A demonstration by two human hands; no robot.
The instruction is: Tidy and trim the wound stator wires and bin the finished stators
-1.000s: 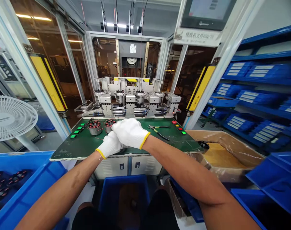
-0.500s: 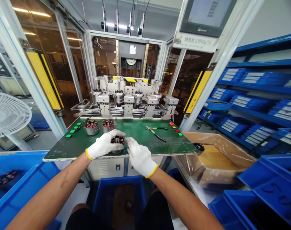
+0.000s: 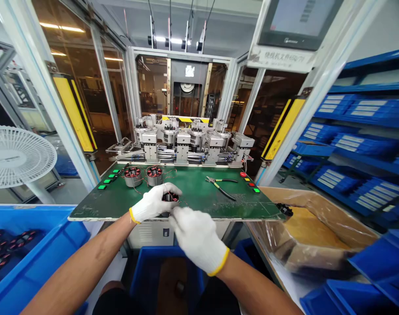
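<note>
My left hand, in a white glove with a yellow cuff, is wrapped round a wound motor stator near the front edge of the green worktop. Gloved the same way, my right hand is closed at the stator's near right side. Its fingertips are pressed together, and whatever they pinch is hidden. Behind my left hand stand two more stators, one on the left and one beside it, with grey bodies, reddish windings and loose wire ends. Pliers with green-and-black handles lie open to the right.
A winding machine spans the worktop's back edge. Green buttons sit at left, a red button at right. Blue bins flank me, the left one holding several stator parts. A plastic-lined carton stands right.
My right hand has shifted down and closer to me, its fingertips still by the stator. My left hand keeps its hold. The whole view has moved slightly.
</note>
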